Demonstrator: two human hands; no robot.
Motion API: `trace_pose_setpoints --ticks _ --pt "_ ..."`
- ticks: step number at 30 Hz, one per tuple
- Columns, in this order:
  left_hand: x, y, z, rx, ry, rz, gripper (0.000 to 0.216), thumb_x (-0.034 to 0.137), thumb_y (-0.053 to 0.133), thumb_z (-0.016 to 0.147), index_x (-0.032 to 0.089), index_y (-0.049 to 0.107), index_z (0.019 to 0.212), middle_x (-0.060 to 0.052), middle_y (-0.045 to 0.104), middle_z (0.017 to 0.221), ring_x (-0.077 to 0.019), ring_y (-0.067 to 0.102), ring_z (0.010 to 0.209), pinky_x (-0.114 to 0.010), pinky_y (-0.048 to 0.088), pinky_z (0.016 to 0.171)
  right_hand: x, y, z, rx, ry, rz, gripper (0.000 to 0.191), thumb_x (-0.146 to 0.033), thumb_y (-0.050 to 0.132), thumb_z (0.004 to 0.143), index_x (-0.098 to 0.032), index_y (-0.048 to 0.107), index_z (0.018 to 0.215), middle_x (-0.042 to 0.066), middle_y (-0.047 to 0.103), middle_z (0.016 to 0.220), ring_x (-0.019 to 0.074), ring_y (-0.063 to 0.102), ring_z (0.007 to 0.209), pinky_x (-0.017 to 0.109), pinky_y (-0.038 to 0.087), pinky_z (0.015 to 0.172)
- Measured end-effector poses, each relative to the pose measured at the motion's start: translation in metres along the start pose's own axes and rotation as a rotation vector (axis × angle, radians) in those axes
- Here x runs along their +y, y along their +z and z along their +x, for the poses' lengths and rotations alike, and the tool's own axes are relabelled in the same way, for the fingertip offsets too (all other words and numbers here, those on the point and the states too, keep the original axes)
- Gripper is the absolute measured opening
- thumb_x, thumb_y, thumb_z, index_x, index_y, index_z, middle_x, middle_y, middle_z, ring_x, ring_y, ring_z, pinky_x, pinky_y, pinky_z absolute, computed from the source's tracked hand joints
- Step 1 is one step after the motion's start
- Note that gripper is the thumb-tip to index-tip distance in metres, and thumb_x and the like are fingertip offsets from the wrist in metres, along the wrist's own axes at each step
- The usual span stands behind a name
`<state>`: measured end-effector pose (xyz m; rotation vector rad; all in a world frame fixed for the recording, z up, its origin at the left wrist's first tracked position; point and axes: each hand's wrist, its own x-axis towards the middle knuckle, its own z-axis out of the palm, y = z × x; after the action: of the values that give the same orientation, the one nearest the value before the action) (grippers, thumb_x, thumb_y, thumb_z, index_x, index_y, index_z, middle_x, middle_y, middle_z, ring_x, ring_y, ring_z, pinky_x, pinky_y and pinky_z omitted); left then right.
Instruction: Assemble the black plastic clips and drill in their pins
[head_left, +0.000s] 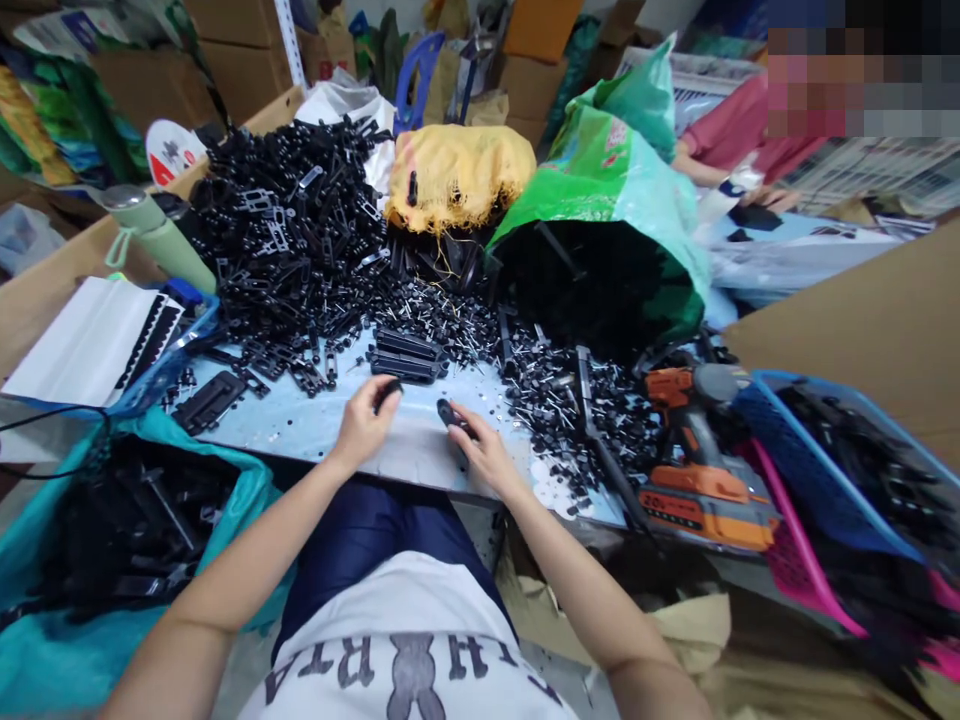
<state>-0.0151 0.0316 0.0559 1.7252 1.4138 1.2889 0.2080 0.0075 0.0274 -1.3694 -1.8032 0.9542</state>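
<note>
The person sits at the near edge of the pale blue tabletop (315, 425), with both hands low in front of the body. The left hand (365, 420) is curled, and its fingertips pinch a small black plastic piece (388, 393). The right hand (484, 450) lies flatter on the surface and holds a second small black piece (448, 412) between thumb and forefinger. The two pieces are near each other but apart, and both are just above or on the bare strip of tabletop; I cannot tell which. Behind them is a short stack of flat black parts (405, 355), and further back a big heap of loose black plastic parts (292, 230) that spreads toward a green sack (622, 180) with more dark parts in it. An orange cordless drill (690, 470) lies to the right, not touched. To my eye, the step in hand is the picking and pairing of two pieces from the loose stock. I judge that bringing them together calls for turning each one to the correct face and lining them up with the fingertips, because they are small and look alike.
</note>
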Motion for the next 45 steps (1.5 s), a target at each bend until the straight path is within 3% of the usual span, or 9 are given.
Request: trace_pose_setpoints --ticks 3,6,10,20,28,34,39,42,45 --pt "0.018 0.027 -0.022 -0.280 -0.022 -0.159 0.035 0.032 0.043 0.089 0.018 0.052 0.120 -0.007 0.062 0.101 -0.0085 0.059 0.060 -0.024 0.050 0.060 -0.016 0.012 0.007 0.020 0.233 0.469 0.055 -0.052 0.042 0.086 -0.026 0.039 0.134 0.005 0.062 0.094 0.0138 0.060 0.062 0.028 0.051 0.052" --pt "0.025 0.039 -0.032 -0.241 0.008 -0.134 0.037 0.031 0.044 0.089 0.021 0.051 0.124 -0.008 0.061 0.106 -0.0081 0.058 0.059 -0.025 0.051 0.061 -0.025 0.014 0.006 0.002 0.260 0.646 0.061 -0.054 0.047 0.082 -0.024 0.039 0.135 0.001 0.060 0.078 0.0113 0.057 0.054 0.024 0.049 0.046" --pt "0.031 0.035 -0.031 -0.123 0.156 0.004 0.034 0.029 0.047 0.088 0.018 0.057 0.119 -0.008 0.062 0.095 -0.0162 0.059 0.087 -0.031 0.049 0.080 -0.026 -0.003 0.002 -0.073 0.050 0.470 0.055 -0.049 0.051 0.083 -0.024 0.046 0.132 0.003 0.061 0.088 0.0087 0.054 0.055 0.025 0.050 0.051" --pt "0.055 0.044 -0.029 0.159 0.166 -0.033 0.033 0.029 0.042 0.091 0.018 0.060 0.117 -0.007 0.059 0.088 -0.0124 0.057 0.073 -0.027 0.050 0.068 -0.039 0.016 -0.006 0.161 -0.173 0.198 0.056 -0.047 0.046 0.087 -0.024 0.039 0.137 0.009 0.059 0.103 0.0153 0.057 0.071 0.033 0.053 0.068" --pt "0.052 0.022 -0.007 -0.030 0.257 -0.091 0.031 0.025 0.044 0.089 0.018 0.063 0.112 -0.005 0.063 0.078 -0.0128 0.058 0.071 -0.027 0.049 0.066 -0.051 0.043 -0.008 0.373 -0.199 0.135 0.057 -0.046 0.041 0.089 -0.025 0.031 0.141 0.010 0.059 0.107 0.0218 0.056 0.093 0.037 0.048 0.083" --pt "0.033 0.024 -0.002 -0.142 0.258 -0.060 0.033 0.029 0.042 0.090 0.016 0.061 0.113 -0.006 0.064 0.081 -0.0134 0.059 0.069 -0.028 0.050 0.066 -0.039 0.051 -0.005 0.316 -0.168 0.103 0.057 -0.045 0.037 0.091 -0.025 0.026 0.143 0.009 0.058 0.109 0.0188 0.057 0.089 0.034 0.049 0.080" --pt "0.002 0.039 -0.038 0.020 -0.092 0.091 0.043 0.036 0.033 0.093 0.016 0.045 0.129 -0.010 0.063 0.090 -0.0163 0.062 0.064 -0.032 0.052 0.059 -0.024 0.010 0.042 -0.044 -0.173 -0.267 0.047 -0.043 0.039 0.091 -0.024 0.043 0.133 0.008 0.058 0.112 0.0188 0.054 0.099 0.032 0.044 0.087" --pt "-0.004 0.038 -0.050 -0.041 0.036 0.397 0.046 0.032 0.044 0.088 0.017 0.043 0.131 -0.018 0.055 0.115 -0.0285 0.058 0.101 -0.046 0.048 0.083 -0.010 -0.037 0.096 0.210 0.006 -0.622 0.043 -0.043 0.041 0.090 -0.018 0.053 0.123 0.014 0.051 0.121 0.0251 0.043 0.111 0.038 0.038 0.090" --pt "0.000 0.037 -0.038 -0.373 0.365 0.610 0.041 0.025 0.051 0.083 0.025 0.050 0.125 -0.014 0.051 0.125 -0.0301 0.045 0.119 -0.054 0.031 0.100 0.006 -0.074 0.145 0.443 0.279 -0.837 0.040 -0.039 0.044 0.089 -0.007 0.059 0.108 0.021 0.049 0.117 0.0310 0.039 0.111 0.044 0.034 0.088"
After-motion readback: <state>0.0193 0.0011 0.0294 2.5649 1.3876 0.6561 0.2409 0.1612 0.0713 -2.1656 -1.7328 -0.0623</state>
